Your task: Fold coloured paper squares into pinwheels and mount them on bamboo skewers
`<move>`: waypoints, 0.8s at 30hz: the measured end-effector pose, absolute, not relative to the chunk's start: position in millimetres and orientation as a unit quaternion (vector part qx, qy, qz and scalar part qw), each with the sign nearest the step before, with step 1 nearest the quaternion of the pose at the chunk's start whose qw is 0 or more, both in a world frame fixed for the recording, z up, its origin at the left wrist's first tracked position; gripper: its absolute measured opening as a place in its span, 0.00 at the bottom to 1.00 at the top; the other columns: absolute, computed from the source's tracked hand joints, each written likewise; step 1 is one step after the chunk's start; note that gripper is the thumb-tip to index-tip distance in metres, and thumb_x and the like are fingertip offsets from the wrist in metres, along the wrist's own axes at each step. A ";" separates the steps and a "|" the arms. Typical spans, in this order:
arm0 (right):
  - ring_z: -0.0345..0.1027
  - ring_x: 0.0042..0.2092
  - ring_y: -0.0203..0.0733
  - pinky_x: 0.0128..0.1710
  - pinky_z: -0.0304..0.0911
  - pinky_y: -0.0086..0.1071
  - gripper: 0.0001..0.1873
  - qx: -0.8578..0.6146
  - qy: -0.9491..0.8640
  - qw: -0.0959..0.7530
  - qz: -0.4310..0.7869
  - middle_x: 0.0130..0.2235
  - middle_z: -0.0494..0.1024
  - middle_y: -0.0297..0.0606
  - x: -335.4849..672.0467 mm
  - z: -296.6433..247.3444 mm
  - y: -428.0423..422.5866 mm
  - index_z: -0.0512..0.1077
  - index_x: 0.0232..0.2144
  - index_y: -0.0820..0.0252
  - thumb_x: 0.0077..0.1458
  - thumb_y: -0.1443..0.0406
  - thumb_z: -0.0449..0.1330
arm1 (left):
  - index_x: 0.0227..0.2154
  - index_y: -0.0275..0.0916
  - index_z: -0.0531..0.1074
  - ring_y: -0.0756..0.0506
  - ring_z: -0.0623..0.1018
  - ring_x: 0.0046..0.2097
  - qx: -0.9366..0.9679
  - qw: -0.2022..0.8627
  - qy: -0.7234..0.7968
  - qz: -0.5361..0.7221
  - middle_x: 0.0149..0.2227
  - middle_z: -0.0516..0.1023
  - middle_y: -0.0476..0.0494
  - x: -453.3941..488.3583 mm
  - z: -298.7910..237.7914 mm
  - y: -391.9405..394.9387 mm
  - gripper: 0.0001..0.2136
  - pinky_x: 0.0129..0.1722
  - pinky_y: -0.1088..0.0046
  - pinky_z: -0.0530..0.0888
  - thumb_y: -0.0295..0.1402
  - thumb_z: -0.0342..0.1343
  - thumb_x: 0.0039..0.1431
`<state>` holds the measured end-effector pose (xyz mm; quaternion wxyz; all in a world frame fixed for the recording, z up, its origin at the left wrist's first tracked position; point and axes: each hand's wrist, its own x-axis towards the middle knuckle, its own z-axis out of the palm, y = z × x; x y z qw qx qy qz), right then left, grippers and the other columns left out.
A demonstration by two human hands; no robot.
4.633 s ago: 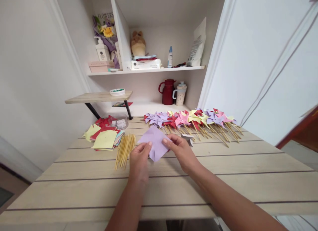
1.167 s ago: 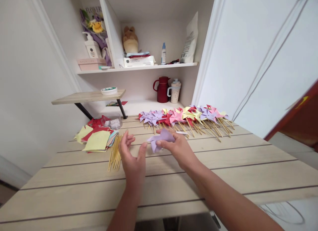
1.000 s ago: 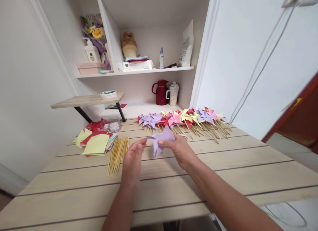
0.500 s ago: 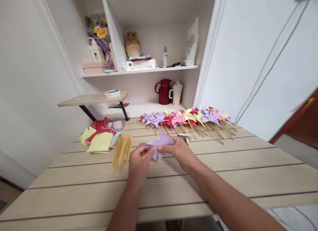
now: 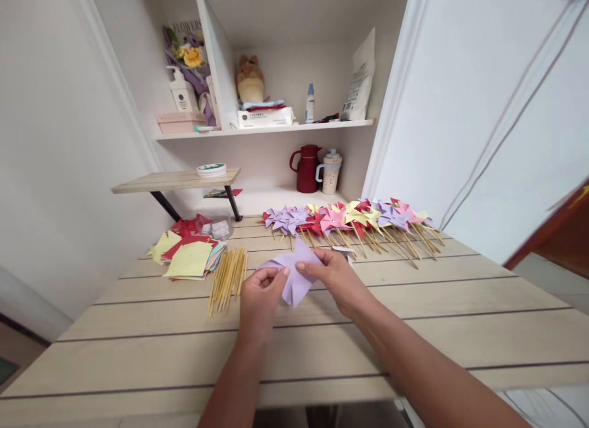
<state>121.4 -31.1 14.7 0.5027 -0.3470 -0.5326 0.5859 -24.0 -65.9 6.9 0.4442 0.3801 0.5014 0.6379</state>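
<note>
A purple paper pinwheel [image 5: 296, 273], with its pointed blades spread, is held above the table between both my hands. My left hand [image 5: 264, 288] pinches its left side between thumb and curled fingers. At its right side my right hand [image 5: 335, 277] grips it, thumb on the front and fingers behind. No stick shows on this pinwheel. Left of my left hand lies a bundle of thin wooden sticks [image 5: 227, 279]. Beyond my hands lies a row of finished pinwheels on sticks [image 5: 350, 219] in purple, pink, red and yellow.
Stacked paper squares [image 5: 188, 260] lie at the left, beside a clear plastic box [image 5: 216, 229]. A small raised shelf [image 5: 172, 180] stands behind them. At the back are a red jug [image 5: 307, 170] and a cup [image 5: 330, 172]. A small box [image 5: 343, 251] sits beyond my right hand.
The purple pinwheel has turned to face me more, and its blades show wider. My thumbs have shifted apart on it. The whole view has moved slightly.
</note>
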 end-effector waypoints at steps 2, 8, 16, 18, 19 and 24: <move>0.63 0.28 0.36 0.31 0.55 0.31 0.16 -0.350 -0.533 0.501 0.585 0.26 0.75 0.33 121.3 14.6 -31.6 0.78 0.29 0.64 0.41 0.58 0.71 | 0.21 0.36 0.78 0.50 0.73 0.25 0.375 0.460 0.496 0.633 0.22 0.77 0.48 -24.2 7.4 -66.0 0.10 0.27 0.75 0.69 0.37 0.70 0.40; 0.63 0.29 0.37 0.30 0.56 0.31 0.17 -0.356 -0.531 0.504 0.581 0.27 0.74 0.34 118.9 13.7 -33.9 0.75 0.29 0.63 0.44 0.56 0.70 | 0.23 0.35 0.79 0.50 0.74 0.27 0.372 0.486 0.472 0.635 0.25 0.79 0.46 -26.4 -0.1 -63.5 0.12 0.30 0.76 0.69 0.39 0.70 0.40; 0.75 0.34 0.43 0.41 0.69 0.41 0.35 -0.281 -0.620 0.491 0.543 0.31 0.76 0.32 116.8 14.8 -43.7 0.52 0.64 0.48 0.59 0.58 0.61 | 0.27 0.34 0.79 0.48 0.76 0.30 0.290 0.525 0.421 0.680 0.27 0.80 0.44 -30.6 -1.5 -61.5 0.14 0.33 0.73 0.70 0.40 0.69 0.43; 0.76 0.37 0.44 0.42 0.70 0.43 0.38 -0.257 -0.670 0.482 0.502 0.36 0.77 0.34 115.3 11.2 -45.4 0.46 0.66 0.46 0.59 0.62 0.59 | 0.28 0.34 0.79 0.48 0.77 0.31 0.268 0.532 0.399 0.697 0.29 0.80 0.43 -32.5 -1.2 -60.7 0.14 0.34 0.73 0.71 0.39 0.69 0.43; 0.76 0.38 0.43 0.43 0.70 0.43 0.36 -0.249 -0.696 0.484 0.468 0.40 0.77 0.36 114.3 8.9 -45.8 0.47 0.65 0.46 0.59 0.65 0.59 | 0.28 0.34 0.79 0.48 0.77 0.32 0.257 0.530 0.393 0.706 0.29 0.80 0.43 -33.5 -1.2 -60.2 0.14 0.34 0.73 0.71 0.39 0.70 0.43; 0.76 0.39 0.42 0.44 0.69 0.41 0.21 -0.253 -0.785 0.480 0.300 0.45 0.75 0.39 109.6 2.4 -45.5 0.66 0.53 0.50 0.58 0.70 0.55 | 0.32 0.34 0.80 0.47 0.78 0.33 0.234 0.529 0.367 0.729 0.31 0.81 0.43 -36.3 -2.2 -58.8 0.16 0.34 0.73 0.72 0.38 0.70 0.42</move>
